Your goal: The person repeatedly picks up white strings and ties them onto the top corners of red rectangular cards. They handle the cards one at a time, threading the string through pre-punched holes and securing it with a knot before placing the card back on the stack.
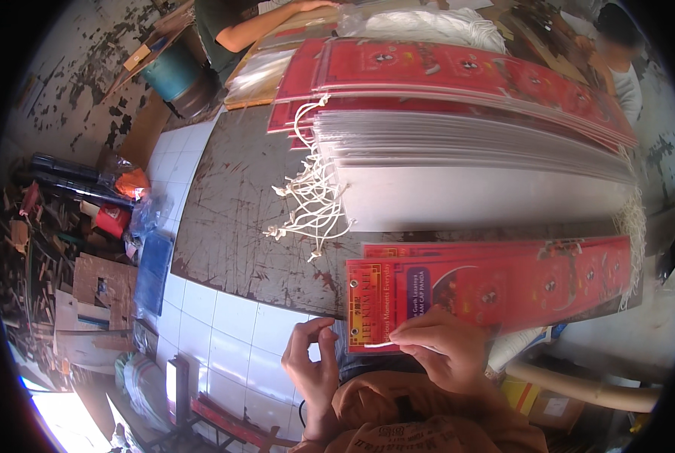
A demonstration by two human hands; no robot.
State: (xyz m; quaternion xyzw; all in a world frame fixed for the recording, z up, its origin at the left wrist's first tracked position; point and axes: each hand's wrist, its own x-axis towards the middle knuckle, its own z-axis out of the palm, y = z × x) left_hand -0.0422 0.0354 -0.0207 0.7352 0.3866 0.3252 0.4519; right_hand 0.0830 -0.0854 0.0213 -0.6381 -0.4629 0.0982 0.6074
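Observation:
Long red printed banners [503,283] lie in a small pile along the table's near edge, with metal eyelets at the left end of the top one. My right hand [444,349] is closed in a pinch on a white cord [379,345], whose tip points left over the banner's near left corner. Just left of that corner is my left hand [312,362], its fingers curved and thumb apart from the index finger, with nothing visible in it. Beyond the banners, a thick stack of white-backed sheets [473,192] has knotted white cords [315,200] hanging off its left end.
More red banners [458,64] lie behind the white stack on the scratched grey table [231,211]. Across the table are one person's arm [265,26] and another person [617,68]. A blue-green drum [172,74] and wood scraps [46,264] stand off to the left.

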